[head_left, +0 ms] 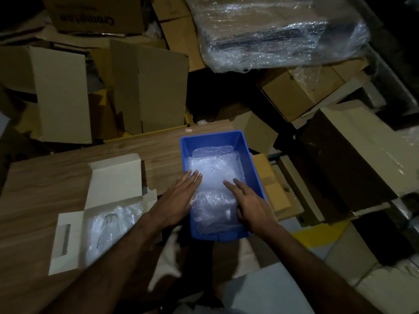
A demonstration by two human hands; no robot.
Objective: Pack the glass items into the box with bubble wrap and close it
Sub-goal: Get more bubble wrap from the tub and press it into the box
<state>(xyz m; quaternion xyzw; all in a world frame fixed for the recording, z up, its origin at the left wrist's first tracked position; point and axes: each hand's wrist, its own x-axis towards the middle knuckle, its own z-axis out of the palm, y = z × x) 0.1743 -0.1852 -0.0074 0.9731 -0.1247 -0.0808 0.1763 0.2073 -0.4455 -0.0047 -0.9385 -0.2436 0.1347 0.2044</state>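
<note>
Dim scene, lit mainly at centre frame. A blue plastic bin (243,152) sits at the right end of a wood-grain table (45,182), just below centre of the frame, its near end at the table's front edge. Inside it lies a heap of bubble wrap (213,168), filling the floor of the bin; whatever is wrapped within cannot be made out. Both hands reach into the bin from the lower edge of the frame. The left hand (179,196) crosses the bin's left wall, fingers straight and close together, lying flat on the wrap. The right hand (249,202) comes in over the right wall, fingers extended and slightly spread, fingertips on the wrap; its thumb tucks down at the wrap's edge, and whether it pinches the sheet cannot be told. Neither hand plainly holds anything. At the lower left of the frame, on the same table and apart from the bin, an open white cardboard box (68,241) lies with its lid flap (115,180) raised toward the top of the frame; inside is a glass item (108,225) bundled in clear wrap, its shape blurred. Beyond the table, the upper half of the frame holds stacked brown cartons (158,87) and, at upper right, a large plastic-wrapped bundle (272,30).
</note>
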